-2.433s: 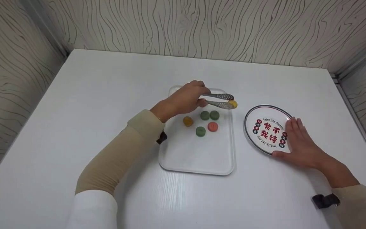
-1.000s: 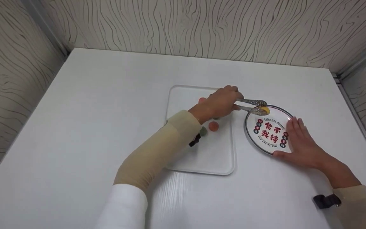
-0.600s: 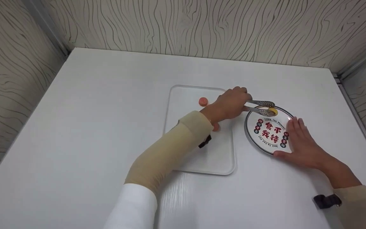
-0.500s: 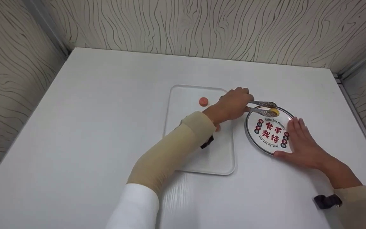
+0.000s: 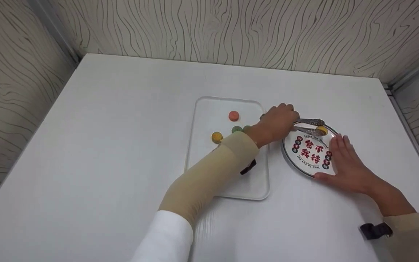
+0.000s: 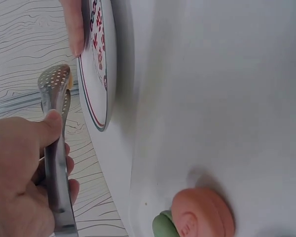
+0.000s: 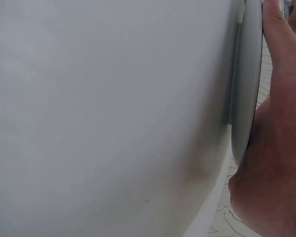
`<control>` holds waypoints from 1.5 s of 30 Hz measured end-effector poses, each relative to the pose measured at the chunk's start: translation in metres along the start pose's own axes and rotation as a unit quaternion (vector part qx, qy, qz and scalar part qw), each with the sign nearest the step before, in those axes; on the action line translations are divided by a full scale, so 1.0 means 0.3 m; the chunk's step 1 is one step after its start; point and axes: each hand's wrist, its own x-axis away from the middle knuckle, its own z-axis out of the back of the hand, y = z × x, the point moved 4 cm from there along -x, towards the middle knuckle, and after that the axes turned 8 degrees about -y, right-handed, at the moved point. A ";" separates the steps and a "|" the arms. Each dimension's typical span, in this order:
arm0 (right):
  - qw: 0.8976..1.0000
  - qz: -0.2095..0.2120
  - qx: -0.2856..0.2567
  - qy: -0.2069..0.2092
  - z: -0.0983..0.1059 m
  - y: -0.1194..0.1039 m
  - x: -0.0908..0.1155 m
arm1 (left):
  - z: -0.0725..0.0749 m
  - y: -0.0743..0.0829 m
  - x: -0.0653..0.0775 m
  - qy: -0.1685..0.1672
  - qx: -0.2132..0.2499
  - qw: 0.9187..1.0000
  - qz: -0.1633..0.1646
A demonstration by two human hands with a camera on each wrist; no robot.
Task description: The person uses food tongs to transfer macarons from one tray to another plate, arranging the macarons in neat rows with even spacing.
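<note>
In the head view my left hand (image 5: 276, 123) holds metal tongs (image 5: 309, 131) with perforated heads. Between those heads sits a small round yellow piece (image 5: 322, 130), over the far part of a white plate (image 5: 306, 170) with red lettering and a dark rim. From the left wrist view, the thumb (image 6: 50, 129) presses on one arm of the tongs. My right hand (image 5: 351, 169) rests on the plate's right edge, fingers extended along the rim and thumb at the near edge. In the right wrist view that hand lies against the plate's side (image 7: 246, 84).
Left of the plate lies a white rectangular tray (image 5: 238, 193). On it are an orange piece (image 5: 234, 116), a yellow round (image 5: 216, 137) and green pieces (image 5: 237, 129); my left forearm covers part of it. A patterned wall (image 5: 209, 32) stands behind the white table (image 5: 122, 145).
My left hand has carried the tongs and the yellow piece rightward from above the tray to over the plate. The right hand has stayed on the plate's edge.
</note>
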 end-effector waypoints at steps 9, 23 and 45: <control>1.000 0.003 0.010 0.002 0.000 0.001 0.001 | -0.025 0.037 -0.013 -0.001 -0.030 1.000 0.009; 1.000 0.005 0.011 0.001 -0.002 0.006 -0.002 | -0.043 0.060 -0.032 -0.005 -0.066 0.998 0.016; 1.000 0.001 0.011 -0.003 -0.002 0.004 -0.005 | -0.074 0.073 -0.057 -0.008 -0.069 0.997 0.028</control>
